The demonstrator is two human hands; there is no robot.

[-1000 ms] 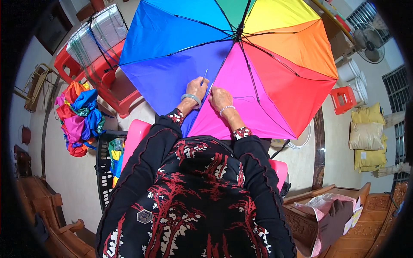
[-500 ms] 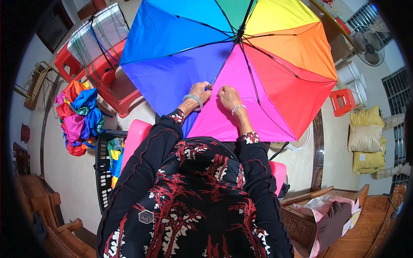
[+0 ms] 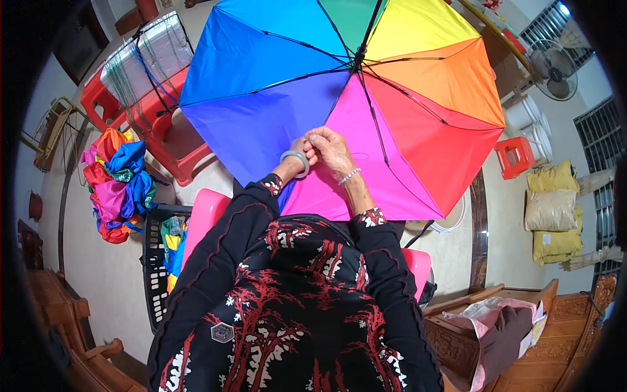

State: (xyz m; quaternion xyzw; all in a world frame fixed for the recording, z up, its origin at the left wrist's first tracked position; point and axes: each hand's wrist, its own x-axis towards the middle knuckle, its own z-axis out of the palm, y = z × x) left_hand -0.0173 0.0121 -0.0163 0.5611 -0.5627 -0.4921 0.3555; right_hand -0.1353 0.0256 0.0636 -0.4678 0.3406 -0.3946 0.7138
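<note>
Bright, fairly even indoor light falls over my fingers [image 3: 320, 136] and makes the umbrella [image 3: 428, 153] look vivid, though fine detail between them escapes me, bluish-white glare [image 3: 564, 9] spots the upper right, the upper-left doorway [image 3: 80, 40] lies dim, and fisheye distortion bends edges toward black corners.

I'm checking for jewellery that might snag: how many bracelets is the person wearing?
2 visible: a smooth, round grey-green bangle around the wrist of the left hand, and a pale beaded bracelet around that of the right hand. The long black sleeves could hide others.
</note>
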